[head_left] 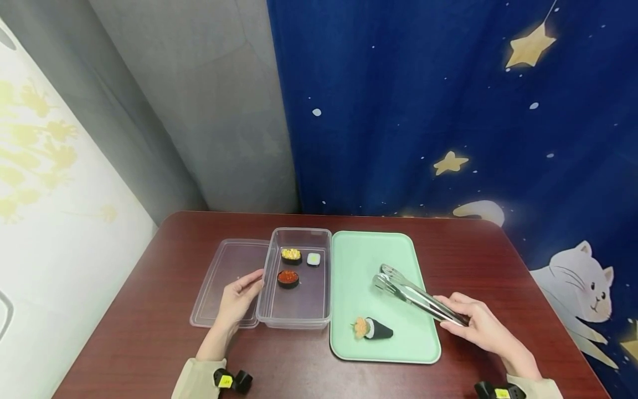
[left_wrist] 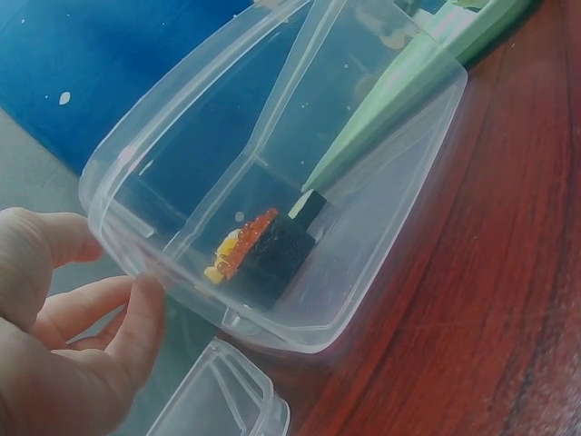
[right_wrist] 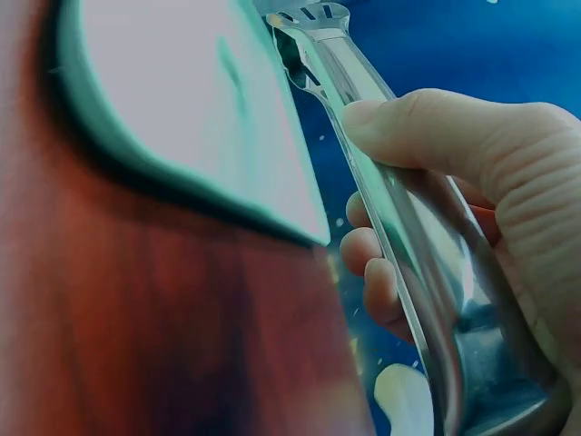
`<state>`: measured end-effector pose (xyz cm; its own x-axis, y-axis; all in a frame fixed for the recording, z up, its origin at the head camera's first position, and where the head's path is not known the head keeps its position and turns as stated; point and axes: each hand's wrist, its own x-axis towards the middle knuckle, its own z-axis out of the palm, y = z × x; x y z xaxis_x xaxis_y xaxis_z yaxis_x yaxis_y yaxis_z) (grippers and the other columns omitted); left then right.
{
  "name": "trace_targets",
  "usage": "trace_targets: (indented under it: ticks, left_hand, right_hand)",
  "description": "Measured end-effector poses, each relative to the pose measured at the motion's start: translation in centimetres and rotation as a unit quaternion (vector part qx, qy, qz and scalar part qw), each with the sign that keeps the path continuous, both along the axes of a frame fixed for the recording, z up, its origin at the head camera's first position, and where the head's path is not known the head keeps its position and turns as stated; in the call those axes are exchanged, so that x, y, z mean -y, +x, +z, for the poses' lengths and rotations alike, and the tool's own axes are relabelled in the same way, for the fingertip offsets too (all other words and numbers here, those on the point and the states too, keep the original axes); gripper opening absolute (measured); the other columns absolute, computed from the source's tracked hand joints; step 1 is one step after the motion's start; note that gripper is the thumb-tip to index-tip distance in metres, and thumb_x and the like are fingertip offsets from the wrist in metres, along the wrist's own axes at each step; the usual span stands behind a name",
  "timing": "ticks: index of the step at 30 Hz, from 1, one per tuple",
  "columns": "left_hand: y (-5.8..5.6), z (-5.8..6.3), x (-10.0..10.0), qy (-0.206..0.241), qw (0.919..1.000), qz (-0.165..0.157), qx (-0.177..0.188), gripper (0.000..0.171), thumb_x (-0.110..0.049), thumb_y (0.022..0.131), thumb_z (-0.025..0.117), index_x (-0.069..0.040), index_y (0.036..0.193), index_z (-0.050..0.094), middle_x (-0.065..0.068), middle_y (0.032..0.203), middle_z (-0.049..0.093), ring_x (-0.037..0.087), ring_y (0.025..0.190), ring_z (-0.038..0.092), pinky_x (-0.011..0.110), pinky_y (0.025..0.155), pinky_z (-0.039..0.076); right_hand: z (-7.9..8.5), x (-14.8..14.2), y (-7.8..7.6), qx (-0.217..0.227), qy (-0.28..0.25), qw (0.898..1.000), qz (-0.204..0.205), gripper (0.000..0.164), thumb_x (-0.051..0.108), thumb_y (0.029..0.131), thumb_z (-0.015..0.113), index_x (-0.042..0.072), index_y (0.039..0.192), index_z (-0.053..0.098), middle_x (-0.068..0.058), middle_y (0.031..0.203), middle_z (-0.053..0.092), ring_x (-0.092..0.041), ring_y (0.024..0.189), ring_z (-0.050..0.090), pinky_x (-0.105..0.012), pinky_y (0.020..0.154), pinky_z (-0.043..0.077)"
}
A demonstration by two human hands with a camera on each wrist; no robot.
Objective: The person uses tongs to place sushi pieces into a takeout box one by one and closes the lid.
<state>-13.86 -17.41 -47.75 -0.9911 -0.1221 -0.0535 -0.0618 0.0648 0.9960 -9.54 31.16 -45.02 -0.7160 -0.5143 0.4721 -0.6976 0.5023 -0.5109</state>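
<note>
My left hand point(head_left: 238, 299) touches the left side of a clear plastic container point(head_left: 305, 323), fingertips at its rim. Inside the container sit a piece of sushi with red roe point(head_left: 288, 278), one with yellow topping point(head_left: 291, 255) and a small white roll point(head_left: 313, 259) with a green centre. My right hand point(head_left: 473, 324) grips metal tongs point(head_left: 416, 295) by the handle end, thumb on one arm and fingers curled under the other. The tongs' tips are slightly apart over the green tray point(head_left: 359, 249), with nothing between them. A cone-shaped hand roll point(head_left: 379, 328) lies on the tray's near part.
A clear lid point(head_left: 211, 302) lies flat on the dark red table point(head_left: 149, 332), left of the container and partly behind my left hand. The tray stands right beside the container. Beyond the table's back edge hang a grey curtain point(head_left: 199, 111) and a blue starry one point(head_left: 374, 138).
</note>
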Motion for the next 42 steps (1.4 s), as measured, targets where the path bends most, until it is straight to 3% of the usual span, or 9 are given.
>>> trace_targets:
  ticks: [5,8,15,19,35,42]
  left_hand:
    - [0.0,-0.1,0.0,0.003,1.0,-0.001,-0.002,0.035,0.001,0.089,0.06,0.012,0.122,0.055,0.028,0.122,0.055,-0.001,0.093,0.06,0.012,0.08,0.048]
    - [0.0,-0.1,0.0,0.006,1.0,0.002,-0.004,0.035,0.002,0.089,0.06,0.013,0.121,0.055,0.028,0.122,0.056,-0.001,0.093,0.061,0.012,0.08,0.049]
    - [0.0,-0.1,0.0,-0.015,0.9999,0.002,-0.004,0.037,-0.004,0.089,0.063,0.011,0.122,0.056,0.026,0.122,0.057,-0.001,0.092,0.061,0.011,0.08,0.048]
    - [0.0,-0.1,0.1,-0.003,1.0,-0.005,-0.002,0.037,-0.003,0.089,0.062,0.012,0.123,0.054,0.027,0.123,0.055,0.001,0.093,0.061,0.012,0.08,0.048]
    - [-0.2,-0.4,0.0,0.015,0.9999,-0.001,0.0,0.035,0.003,0.089,0.06,0.014,0.121,0.054,0.029,0.122,0.055,0.006,0.095,0.062,0.014,0.08,0.05]
    - [-0.2,-0.3,0.0,0.013,0.9999,-0.001,0.002,0.034,0.003,0.089,0.059,0.013,0.122,0.054,0.029,0.122,0.055,0.008,0.097,0.062,0.014,0.081,0.049]
  right_hand:
    - [2.9,1.6,-1.2,0.005,0.014,1.0,0.012,0.051,-0.012,0.062,0.077,-0.008,0.111,0.063,-0.001,0.078,0.055,-0.01,0.062,0.046,-0.01,0.053,0.033]
    - [3.7,2.4,-2.2,0.004,0.01,1.0,0.027,0.05,-0.013,0.062,0.077,-0.01,0.11,0.062,-0.004,0.078,0.056,-0.013,0.063,0.048,-0.014,0.052,0.036]
    - [2.4,3.1,-5.4,-0.011,0.007,0.999,0.052,0.051,-0.009,0.064,0.078,-0.008,0.113,0.062,-0.003,0.08,0.055,-0.012,0.062,0.046,-0.009,0.053,0.033]
    - [2.3,3.9,-6.7,0.001,0.01,0.998,0.065,0.051,-0.002,0.069,0.078,-0.003,0.118,0.062,-0.002,0.085,0.056,-0.008,0.065,0.046,-0.01,0.052,0.035]
    - [2.8,8.4,-9.1,0.035,0.051,0.993,0.104,0.046,0.008,0.08,0.073,0.001,0.123,0.06,0.0,0.089,0.056,-0.008,0.069,0.042,-0.015,0.055,0.037]
    - [2.7,10.0,-9.9,0.024,0.052,0.988,0.14,0.044,0.009,0.081,0.072,-0.001,0.122,0.06,0.0,0.088,0.056,-0.008,0.07,0.044,-0.015,0.057,0.039]
